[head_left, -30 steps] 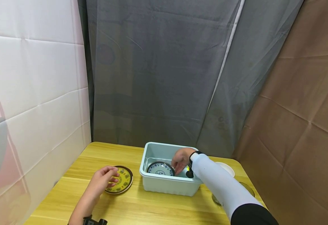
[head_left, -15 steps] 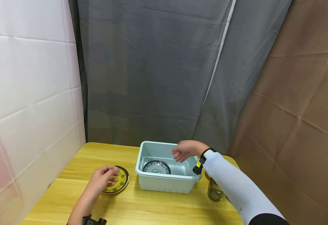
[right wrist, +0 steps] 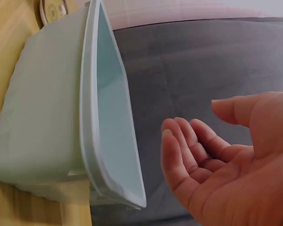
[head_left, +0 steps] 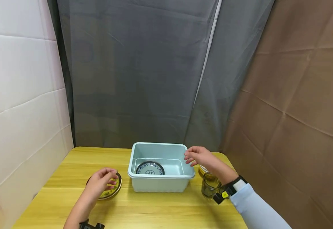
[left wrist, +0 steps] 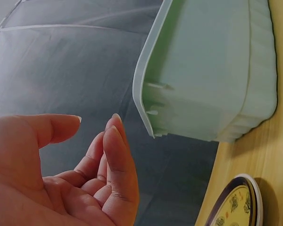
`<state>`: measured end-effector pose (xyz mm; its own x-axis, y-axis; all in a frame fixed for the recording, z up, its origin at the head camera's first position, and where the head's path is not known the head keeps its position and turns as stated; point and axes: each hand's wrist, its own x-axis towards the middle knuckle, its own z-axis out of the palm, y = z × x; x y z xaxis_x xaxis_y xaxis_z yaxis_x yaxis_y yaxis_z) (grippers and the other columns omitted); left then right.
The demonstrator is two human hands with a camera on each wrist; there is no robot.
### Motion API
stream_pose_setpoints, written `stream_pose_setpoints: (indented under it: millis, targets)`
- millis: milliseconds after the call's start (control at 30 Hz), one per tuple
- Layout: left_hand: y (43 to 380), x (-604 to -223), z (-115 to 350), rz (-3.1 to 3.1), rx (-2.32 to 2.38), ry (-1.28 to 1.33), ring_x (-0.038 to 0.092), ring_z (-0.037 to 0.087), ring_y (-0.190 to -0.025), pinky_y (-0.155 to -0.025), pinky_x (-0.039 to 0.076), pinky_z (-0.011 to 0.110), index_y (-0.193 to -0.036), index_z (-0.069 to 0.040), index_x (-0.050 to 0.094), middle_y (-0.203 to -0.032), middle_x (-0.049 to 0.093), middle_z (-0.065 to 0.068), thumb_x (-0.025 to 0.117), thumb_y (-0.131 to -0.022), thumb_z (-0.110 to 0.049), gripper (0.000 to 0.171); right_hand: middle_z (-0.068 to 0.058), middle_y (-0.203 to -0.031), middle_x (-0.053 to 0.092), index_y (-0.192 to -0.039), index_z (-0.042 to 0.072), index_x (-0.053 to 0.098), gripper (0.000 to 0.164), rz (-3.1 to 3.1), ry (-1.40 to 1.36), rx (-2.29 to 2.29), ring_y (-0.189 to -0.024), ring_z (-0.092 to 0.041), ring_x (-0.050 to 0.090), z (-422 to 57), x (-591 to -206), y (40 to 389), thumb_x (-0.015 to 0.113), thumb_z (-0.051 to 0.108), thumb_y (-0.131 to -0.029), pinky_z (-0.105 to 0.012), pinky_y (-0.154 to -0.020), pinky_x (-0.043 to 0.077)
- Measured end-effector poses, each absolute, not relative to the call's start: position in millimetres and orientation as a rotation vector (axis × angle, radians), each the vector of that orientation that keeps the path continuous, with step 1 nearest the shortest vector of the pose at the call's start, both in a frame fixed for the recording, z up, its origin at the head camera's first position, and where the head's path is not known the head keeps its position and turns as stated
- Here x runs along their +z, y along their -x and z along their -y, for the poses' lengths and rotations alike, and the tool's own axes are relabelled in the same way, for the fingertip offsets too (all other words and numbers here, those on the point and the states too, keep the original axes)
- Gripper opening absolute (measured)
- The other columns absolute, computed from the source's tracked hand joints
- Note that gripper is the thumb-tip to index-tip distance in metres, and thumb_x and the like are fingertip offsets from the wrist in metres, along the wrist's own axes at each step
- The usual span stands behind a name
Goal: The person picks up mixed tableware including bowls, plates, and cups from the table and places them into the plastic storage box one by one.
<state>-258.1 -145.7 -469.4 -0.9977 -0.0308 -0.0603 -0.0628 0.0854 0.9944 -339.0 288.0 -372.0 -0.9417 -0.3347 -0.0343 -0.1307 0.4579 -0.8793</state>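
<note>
A pale blue plastic bin point(head_left: 160, 185) stands in the middle of the wooden table. Inside it, towards the left, lies a blue-and-white patterned plate point(head_left: 150, 168) with a dark rim. My right hand point(head_left: 200, 158) hovers by the bin's right rim, fingers loosely bent; the right wrist view shows nothing between thumb and fingertips. Over a yellow patterned plate point(head_left: 114, 190) with a dark brown edge hangs my left hand point(head_left: 100, 182), partly covering that plate. The left wrist view shows its thumb and fingertips apart, holding nothing.
Right of the bin stands a dark, see-through glass point(head_left: 209, 188). Just behind it is an amber item point(head_left: 203, 170) with a pale top, partly hidden by my right hand and forearm. Grey cloth point(head_left: 132, 79) hangs behind the table, with white and brown cloth at the sides.
My right hand has risen out of the bin, away from the blue-and-white plate, and moved right to the bin's edge. The left hand stays by the yellow plate. The head view has turned slightly right.
</note>
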Motion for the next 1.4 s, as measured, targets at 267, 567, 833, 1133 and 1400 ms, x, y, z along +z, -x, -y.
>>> stream_pose_setpoints:
  millis: [267,567,833,1133,1400]
  targets:
    - [259,-467,141,-2.356,2.045,0.101,0.072,0.026,-0.097,-0.082,0.063,0.038,-0.132,0.001,0.066,-0.115,0.073,0.011,0.063,-0.114,-0.031,0.037,-0.02,-0.111,0.073,-0.121,-0.006,0.064,0.031,-2.553,0.329,-1.66,-0.102,-0.031,0.075,-320,-395,289,0.066,0.023,-0.113,-0.038,-0.087,0.063]
    - [256,-475,144,-2.387,2.025,0.097,0.072,0.027,-0.093,-0.078,0.063,0.039,-0.131,0.002,0.068,-0.112,0.073,0.013,0.065,-0.114,-0.025,0.032,-0.011,-0.112,0.075,-0.125,-0.005,0.065,0.03,-2.515,0.215,-1.778,-0.105,-0.028,0.075,-333,-438,256,0.065,0.023,-0.114,-0.044,-0.091,0.062]
    - [251,-485,148,-2.365,2.021,0.074,0.072,0.027,-0.095,-0.081,0.064,0.038,-0.132,0.003,0.065,-0.113,0.072,0.013,0.066,-0.114,-0.024,0.032,-0.017,-0.122,0.075,-0.13,-0.008,0.063,0.035,-2.475,0.211,-1.815,-0.11,-0.029,0.074,-332,-471,244,0.065,0.024,-0.114,-0.046,-0.094,0.063]
    - [245,-491,144,-2.339,2.042,0.102,0.072,0.029,-0.094,-0.077,0.064,0.037,-0.129,0.003,0.067,-0.109,0.073,0.011,0.067,-0.112,-0.022,0.03,-0.014,-0.121,0.076,-0.13,-0.007,0.065,0.036,-2.477,0.163,-1.817,-0.11,-0.031,0.075,-331,-489,239,0.066,0.025,-0.113,-0.047,-0.093,0.064]
    - [243,-492,142,-2.348,2.028,0.115,0.072,0.027,-0.092,-0.078,0.064,0.038,-0.132,0.004,0.065,-0.111,0.072,0.013,0.067,-0.112,-0.021,0.032,-0.025,-0.124,0.073,-0.129,-0.01,0.065,0.034,-2.447,0.182,-1.861,-0.108,-0.029,0.076,-331,-495,241,0.065,0.021,-0.114,-0.043,-0.09,0.065]
